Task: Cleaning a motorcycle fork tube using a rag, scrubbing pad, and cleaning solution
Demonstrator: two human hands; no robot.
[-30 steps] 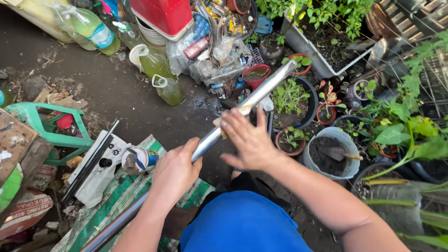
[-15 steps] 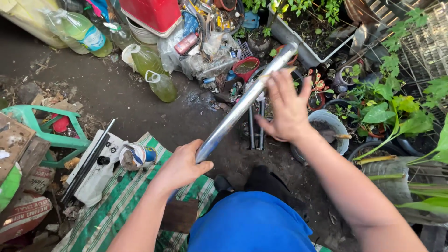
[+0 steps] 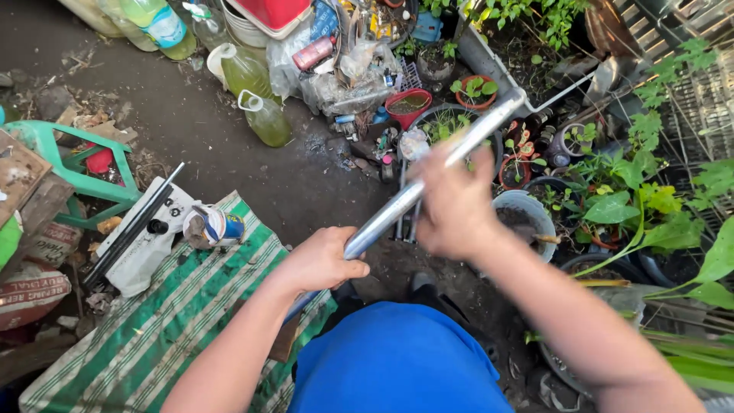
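Metal tube (image 3: 428, 180) runs diagonally, centre frame to upper right. Left hand (image 3: 321, 262) is clenched around its lower part. Right hand (image 3: 453, 205), blurred, fingers curled over mid-tube: rubbing step, apparently. Next stroke needs a steady left-hand hold.

I see dirt ground (image 3: 229, 164) bearing a green-striped mat (image 3: 176, 321), plastic bottles (image 3: 256, 92), and plant pots (image 3: 489, 141).

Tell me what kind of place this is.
Probably a cluttered backyard or garden work corner: bare dirt ground, potted plants and a soil-filled bucket, and plastic bottles lying about.
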